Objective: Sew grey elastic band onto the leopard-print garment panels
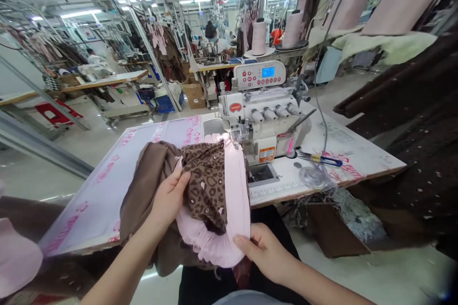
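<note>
A brown garment (143,186) with a leopard-print part (205,186) and a pink gathered band (236,190) lies at the front edge of the table. The band's upper end is under the presser area of a white sewing machine (265,119). My left hand (172,193) pinches the pink edge beside the leopard print. Lower right, my right hand (263,248) grips the pink band between thumb and fingers, where it hangs over the table edge.
Blue-handled snips (331,161) and clear thread scraps (315,176) lie right of the machine. Two thread cones (259,37) stand behind it. Dark dotted fabric (404,152) hangs at the right. Pink fabric (17,257) is at the far left. People sit in the background.
</note>
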Demonstrator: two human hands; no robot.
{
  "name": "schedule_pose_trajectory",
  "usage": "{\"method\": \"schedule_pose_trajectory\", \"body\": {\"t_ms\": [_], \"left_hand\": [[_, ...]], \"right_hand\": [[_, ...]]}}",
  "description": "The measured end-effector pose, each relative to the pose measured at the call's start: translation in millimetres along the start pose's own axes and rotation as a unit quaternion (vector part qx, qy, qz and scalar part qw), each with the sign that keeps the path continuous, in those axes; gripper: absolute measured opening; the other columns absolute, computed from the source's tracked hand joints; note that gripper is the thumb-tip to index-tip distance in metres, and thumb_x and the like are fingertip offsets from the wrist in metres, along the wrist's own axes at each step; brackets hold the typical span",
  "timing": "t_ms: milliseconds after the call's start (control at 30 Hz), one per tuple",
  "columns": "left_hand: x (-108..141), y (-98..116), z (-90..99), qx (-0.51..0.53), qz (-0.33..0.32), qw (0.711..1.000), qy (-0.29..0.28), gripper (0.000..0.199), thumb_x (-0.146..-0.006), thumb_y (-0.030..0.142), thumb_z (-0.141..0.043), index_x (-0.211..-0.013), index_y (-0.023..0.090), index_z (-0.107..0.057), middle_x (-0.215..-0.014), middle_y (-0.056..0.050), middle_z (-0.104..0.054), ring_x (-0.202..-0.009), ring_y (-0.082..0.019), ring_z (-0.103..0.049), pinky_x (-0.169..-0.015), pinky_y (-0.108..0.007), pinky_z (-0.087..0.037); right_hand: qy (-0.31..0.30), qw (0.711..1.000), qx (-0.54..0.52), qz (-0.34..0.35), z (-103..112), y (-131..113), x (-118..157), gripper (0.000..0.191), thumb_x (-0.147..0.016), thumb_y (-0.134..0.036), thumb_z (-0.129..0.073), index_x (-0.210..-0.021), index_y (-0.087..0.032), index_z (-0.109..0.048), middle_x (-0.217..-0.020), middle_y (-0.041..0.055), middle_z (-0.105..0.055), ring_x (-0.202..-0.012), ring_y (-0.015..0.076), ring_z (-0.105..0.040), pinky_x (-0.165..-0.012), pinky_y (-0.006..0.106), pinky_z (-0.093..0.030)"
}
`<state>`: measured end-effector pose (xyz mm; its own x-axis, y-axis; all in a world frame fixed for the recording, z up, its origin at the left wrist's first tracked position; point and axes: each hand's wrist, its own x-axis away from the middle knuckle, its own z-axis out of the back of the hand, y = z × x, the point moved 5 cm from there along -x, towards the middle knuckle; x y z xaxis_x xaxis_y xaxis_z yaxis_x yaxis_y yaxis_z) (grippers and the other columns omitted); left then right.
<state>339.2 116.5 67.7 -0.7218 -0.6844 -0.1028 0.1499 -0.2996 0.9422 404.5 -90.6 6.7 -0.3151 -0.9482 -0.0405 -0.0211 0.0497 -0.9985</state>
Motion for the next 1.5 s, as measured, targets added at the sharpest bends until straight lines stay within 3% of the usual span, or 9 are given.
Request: {"method": "schedule_pose_trajectory", "body": {"t_ms": [467, 600, 700, 833, 967, 1233, 1300, 1400, 1500], "left_hand": [[-72.1, 20.8, -3.0, -0.081, -0.092, 0.989, 0.086, 0.028, -0.083, 0.041, -0.044, -0.078, 0.016, -0.055, -0.070, 0.000, -0.054, -0.070, -0.015, -0.051, -0.068, -0.026, -0.042], [-52.6, 43.1, -10.6, -0.219, -0.205, 0.936, 0.184, 0.016, -0.082, 0.029, -0.046, -0.082, 0.016, -0.054, -0.080, -0.004, -0.055, -0.079, -0.018, -0.051, -0.077, -0.030, -0.041], [-27.8, 40.6, -46.9, -0.276, -0.229, 0.933, 0.015, 0.020, -0.085, 0.029, -0.042, -0.088, 0.017, -0.057, -0.088, -0.007, -0.058, -0.085, -0.019, -0.053, -0.080, -0.030, -0.040], [-9.3, 14.1, -77.7, -0.156, -0.024, 0.960, -0.232, 0.032, -0.085, 0.041, -0.040, -0.082, 0.015, -0.058, -0.073, -0.004, -0.058, -0.064, -0.016, -0.052, -0.061, -0.026, -0.041], [42.9, 29.1, -83.7, -0.112, 0.022, 0.901, -0.419, 0.036, -0.086, 0.044, -0.040, -0.068, 0.016, -0.054, -0.059, 0.001, -0.049, -0.051, -0.010, -0.042, -0.049, -0.022, -0.033], [127.2, 10.0, -72.1, -0.129, 0.117, 0.840, -0.514, 0.036, -0.087, 0.045, -0.039, -0.083, 0.016, -0.060, -0.077, -0.002, -0.061, -0.069, -0.013, -0.052, -0.067, -0.022, -0.042], [99.7, -4.3, -76.3, -0.044, 0.122, 0.883, -0.451, 0.039, -0.086, 0.048, -0.039, -0.084, 0.015, -0.060, -0.075, -0.003, -0.060, -0.069, -0.014, -0.054, -0.068, -0.024, -0.044], [40.1, -18.7, -66.7, -0.048, 0.038, 0.986, -0.155, 0.035, -0.082, 0.048, -0.044, -0.089, 0.017, -0.058, -0.081, -0.005, -0.059, -0.078, -0.019, -0.056, -0.076, -0.032, -0.045], [12.3, -19.8, -58.7, -0.234, -0.058, 0.969, 0.047, 0.039, -0.074, 0.042, -0.057, -0.101, 0.014, -0.052, -0.097, -0.011, -0.058, -0.098, -0.027, -0.053, -0.088, -0.041, -0.039]], "right_hand": [[0.024, 0.999, 0.014, 0.022, 50.0, -14.2, -62.2, 0.040, -0.080, -0.052, -0.051, -0.064, -0.015, -0.048, -0.056, -0.0045, -0.036, -0.052, 0.0081, -0.030, -0.050, 0.021, -0.025], [0.035, 0.998, 0.040, 0.013, 61.7, -16.5, -83.8, 0.044, -0.075, -0.057, -0.053, -0.062, -0.015, -0.046, -0.054, -0.0051, -0.035, -0.051, 0.0073, -0.029, -0.048, 0.021, -0.022], [0.036, 0.999, 0.041, -0.002, 71.2, -17.7, -96.5, 0.047, -0.073, -0.058, -0.054, -0.058, -0.016, -0.043, -0.049, -0.0063, -0.034, -0.047, 0.0064, -0.028, -0.046, 0.021, -0.020], [0.033, 0.999, 0.030, -0.019, 84.7, -18.6, -107.8, 0.046, -0.068, -0.057, -0.061, -0.058, -0.015, -0.045, -0.046, -0.0063, -0.039, -0.043, 0.0055, -0.029, -0.043, 0.020, -0.020], [0.030, 0.998, 0.004, -0.051, 75.9, -15.6, -91.7, 0.047, -0.069, -0.060, -0.059, -0.060, -0.016, -0.046, -0.047, -0.0056, -0.042, -0.040, 0.0052, -0.032, -0.040, 0.019, -0.022], [-0.080, 0.991, -0.087, -0.063, -15.2, 4.2, 6.4, 0.048, -0.078, -0.059, -0.050, -0.068, -0.012, -0.053, -0.055, -0.0025, -0.043, -0.047, 0.0061, -0.035, -0.043, 0.019, -0.030], [-0.035, 0.996, -0.051, -0.057, -12.5, 8.7, 8.5, 0.047, -0.081, -0.056, -0.047, -0.067, -0.012, -0.054, -0.058, -0.0007, -0.045, -0.050, 0.0078, -0.038, -0.046, 0.020, -0.032], [-0.013, 0.999, 0.005, -0.033, -4.9, 8.7, 2.0, 0.046, -0.084, -0.052, -0.043, -0.061, -0.013, -0.051, -0.056, -0.0004, -0.042, -0.051, 0.0089, -0.037, -0.046, 0.021, -0.030], [-0.005, 0.999, 0.038, -0.004, -2.5, 3.3, -2.9, 0.043, -0.086, -0.046, -0.042, -0.060, -0.013, -0.048, -0.056, -0.0007, -0.040, -0.052, 0.0090, -0.036, -0.047, 0.021, -0.030]]}}
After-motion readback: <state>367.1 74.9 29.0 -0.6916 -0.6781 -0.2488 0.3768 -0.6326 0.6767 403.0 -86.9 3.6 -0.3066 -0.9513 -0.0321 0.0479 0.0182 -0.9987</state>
